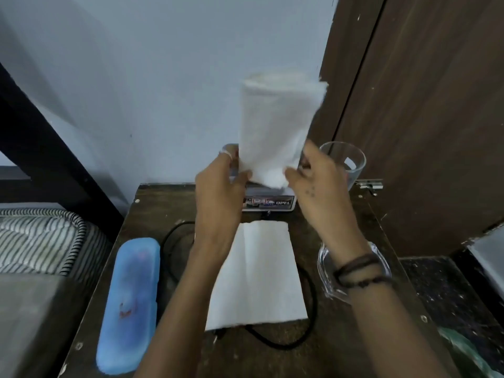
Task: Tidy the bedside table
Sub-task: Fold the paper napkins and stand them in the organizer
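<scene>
both hands lifting a folded white cloth over the bedside surface

closest to me, a blue plastic case (128, 304) lies lengthwise along the left edge of the dark wooden surface (362, 225). beside it, in the middle, a folded white sheet of paper towel (259, 276) lies flat on top of a looping black cable (308, 317). on the right, a clear glass dish (327, 268) sits partly hidden under the right forearm, which wears dark corded bracelets (357, 271) at the wrist.

above the middle of the surface, the left hand (218, 192) and right hand (319, 186) hold a second folded white cloth (275, 132) upright in the air, each pinching a lower corner between thumb and fingers; the cloth's top is blurred. behind the hands, a small white device with a label reading "opel" (268, 201) stands at the back of the surface, and a clear drinking glass (346, 162) stands at the back right corner.

a striped mattress (41, 238) is at the left, a pale blue wall (163, 91) behind, and a brown wooden door (422, 118) at the right.
</scene>
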A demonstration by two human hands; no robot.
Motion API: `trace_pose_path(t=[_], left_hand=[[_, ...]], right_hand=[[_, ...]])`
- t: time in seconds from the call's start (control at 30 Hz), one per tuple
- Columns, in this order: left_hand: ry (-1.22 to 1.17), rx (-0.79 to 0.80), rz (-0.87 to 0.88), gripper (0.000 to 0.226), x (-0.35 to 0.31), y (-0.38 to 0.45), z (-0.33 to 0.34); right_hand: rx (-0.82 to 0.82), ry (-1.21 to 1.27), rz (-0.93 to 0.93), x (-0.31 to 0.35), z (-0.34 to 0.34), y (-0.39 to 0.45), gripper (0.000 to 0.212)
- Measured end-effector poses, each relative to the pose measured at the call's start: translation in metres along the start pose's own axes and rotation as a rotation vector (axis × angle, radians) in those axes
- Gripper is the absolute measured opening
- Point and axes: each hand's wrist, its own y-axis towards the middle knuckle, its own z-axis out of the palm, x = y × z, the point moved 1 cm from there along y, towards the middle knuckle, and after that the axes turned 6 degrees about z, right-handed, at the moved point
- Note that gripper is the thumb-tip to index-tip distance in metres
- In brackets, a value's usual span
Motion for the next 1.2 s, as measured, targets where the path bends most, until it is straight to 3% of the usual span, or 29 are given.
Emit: trace_pose_path(t=[0.1,0.3,0.47,0.63,0.77,0.83,0.9,1.03,1.2], left_hand=[[0.029,-0.007,-0.007,0.017,0.014,0.034,0.012],[0.182,-0.044,-0.103,0.042,0.037,0.045,0.036],[0.285,-0.085,-0.082,0.044,0.037,0.041,0.042],[0.395,0.003,-0.129,0.041,0.039,0.043,0.043],[0.164,0.035,-0.126,0.025,0.039,0.048,0.028],[0.074,0.016,-0.098,0.016,0.034,0.049,0.021],[0.09,-0.012,-0.059,0.006,0.03,0.049,0.019],[0.334,0.03,-0.111,0.033,0.033,0.045,0.027],[0.217,-0.03,-0.096,0.025,0.033,0.044,0.028]], right_hand=[[-0.13,-0.137,-0.018,-0.003,0.007,0.038,0.022],[-0.213,-0.291,-0.007,-0.026,0.032,0.058,0.018],[-0.156,-0.387,-0.009,-0.025,0.031,0.062,0.03],[-0.103,-0.574,0.001,-0.024,0.035,0.059,0.029],[-0.016,-0.318,0.086,-0.02,0.029,0.064,0.035],[-0.066,-0.173,0.098,-0.017,0.025,0.066,0.036],[-0.125,-0.196,0.067,-0.017,0.024,0.064,0.036],[-0.096,-0.391,0.06,-0.02,0.028,0.061,0.034],[-0.083,-0.232,0.067,-0.014,0.03,0.064,0.04]])
